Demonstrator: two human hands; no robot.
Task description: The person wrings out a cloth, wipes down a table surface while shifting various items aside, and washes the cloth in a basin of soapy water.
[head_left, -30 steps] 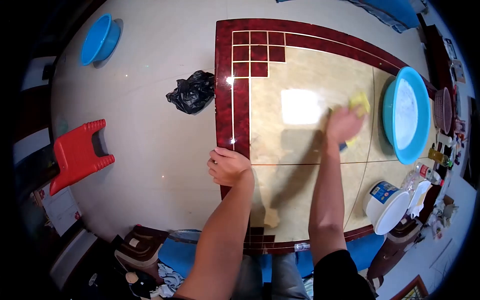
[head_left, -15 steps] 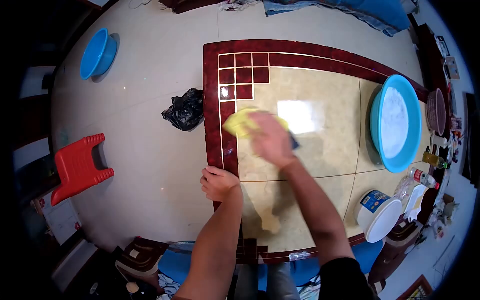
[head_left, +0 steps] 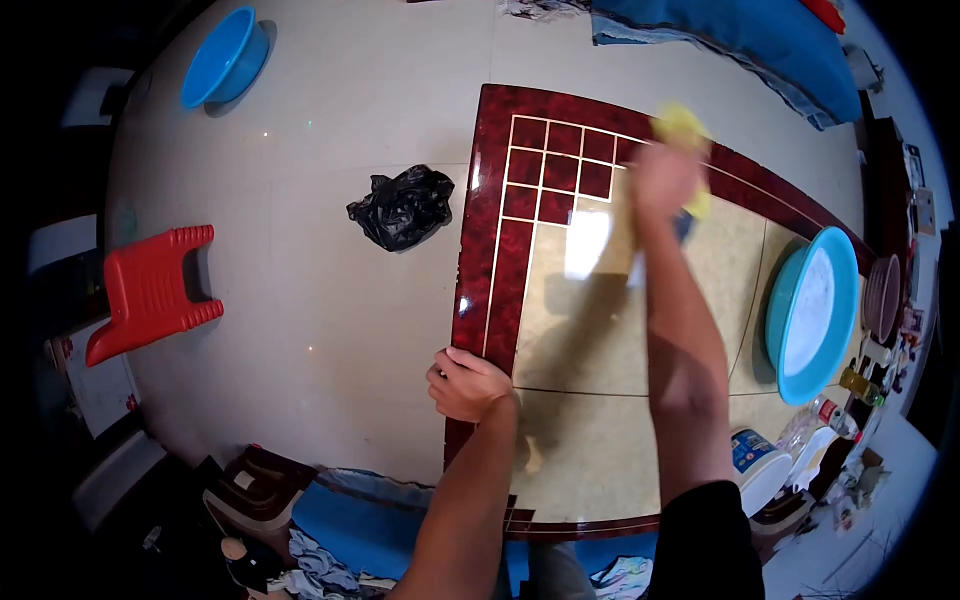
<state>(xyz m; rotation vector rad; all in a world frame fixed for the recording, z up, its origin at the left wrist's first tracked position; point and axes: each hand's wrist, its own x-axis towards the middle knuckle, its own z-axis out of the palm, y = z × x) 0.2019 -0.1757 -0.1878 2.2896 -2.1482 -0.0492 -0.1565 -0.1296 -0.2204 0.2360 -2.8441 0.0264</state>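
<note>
My right hand (head_left: 668,182) presses a yellow cloth (head_left: 682,124) near the far red border of the table (head_left: 590,335). Motion blurs both the hand and the cloth, and a dark patch of the cloth shows below the knuckles. At the table's left edge, my left hand (head_left: 467,384) is curled around the red rim. The tabletop is glossy beige tile with a dark red border and small red squares in the corner.
On the table's right stand a turquoise basin (head_left: 792,330) with white suds, a white tub (head_left: 762,480) and several bottles. A black plastic bag (head_left: 403,208), a red stool (head_left: 150,290) and a blue basin (head_left: 226,60) are on the floor to the left.
My right hand has moved the yellow cloth away from me and rightward, from the left border to the far border. My left hand stays on the table edge. The whole view has shifted.
</note>
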